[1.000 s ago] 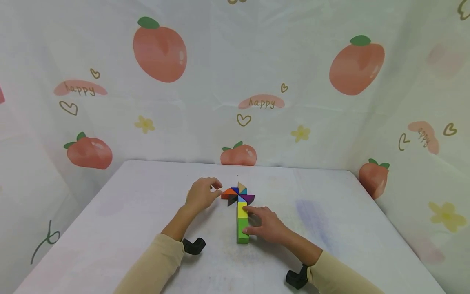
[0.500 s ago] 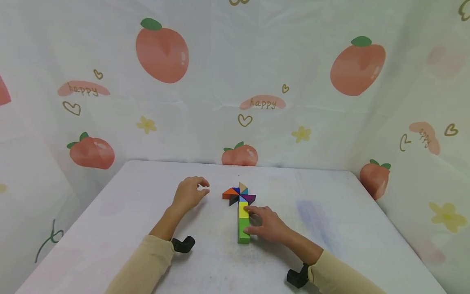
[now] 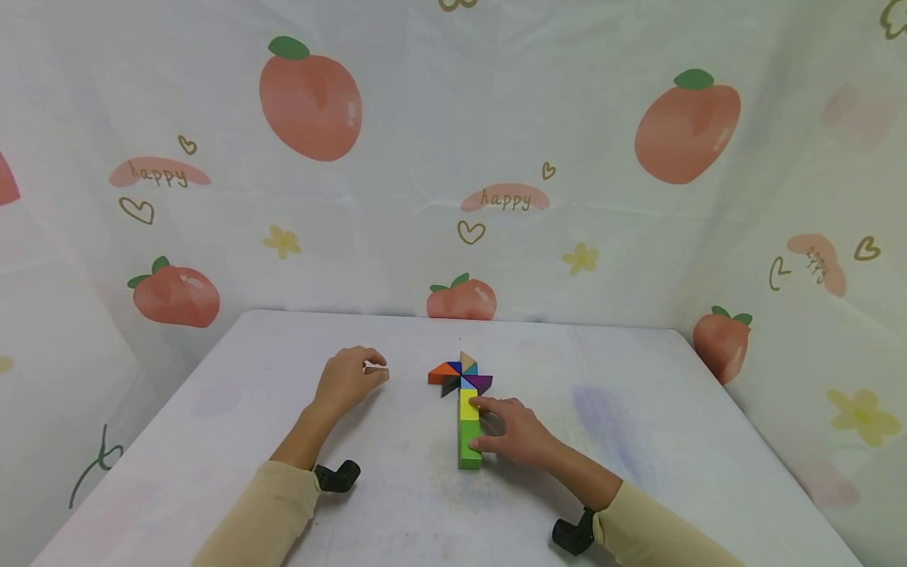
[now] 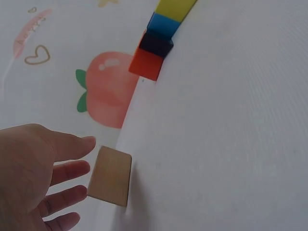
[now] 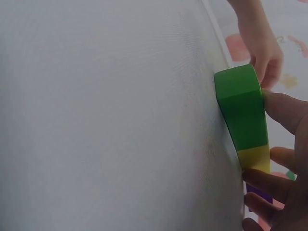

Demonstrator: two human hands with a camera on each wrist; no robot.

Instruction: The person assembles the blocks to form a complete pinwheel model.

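Note:
My left hand hovers left of the block arrangement, fingers spread. In the left wrist view its fingertips are right at the edge of a plain wooden block. My right hand rests its thumb on a green block and a forefinger on a yellow block. These two lie end to end in a column. At the column's far end, small coloured wedges fan out like a pinwheel, among them an orange block, a purple block and a black block.
A white table with a bluish smudge on its right side carries everything. Behind and beside it hangs a pale cloth printed with peaches, hearts and flowers. A black wrist device sits under the left cuff, another under the right.
My left hand has moved left, away from the pinwheel's orange block to the plain wooden block. My right hand stays on the green and yellow blocks, which have not moved.

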